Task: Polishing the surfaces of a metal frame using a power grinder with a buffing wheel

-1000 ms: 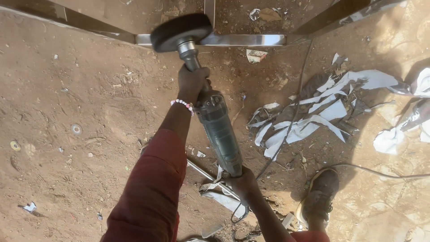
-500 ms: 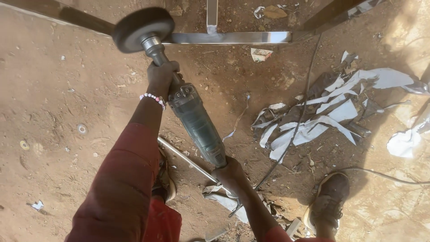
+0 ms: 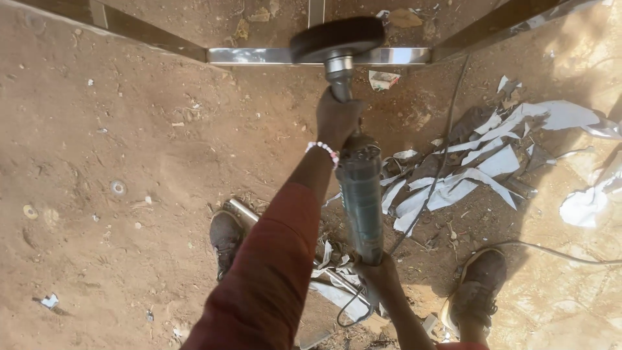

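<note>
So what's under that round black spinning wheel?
Under the wheel lies a shiny metal bar of a frame, above brown dirt. The wheel covers the spot where it meets the bar.

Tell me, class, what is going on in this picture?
A person stands on bare dirt and holds a long power polisher with both hands. The left hand grips the neck just behind the dark round wheel, and the right hand holds the rear end near the cord. The wheel rests against a shiny metal bar of a frame. White paper scraps lie on the ground to the right, and the person's shoes stand either side of the tool.
</note>
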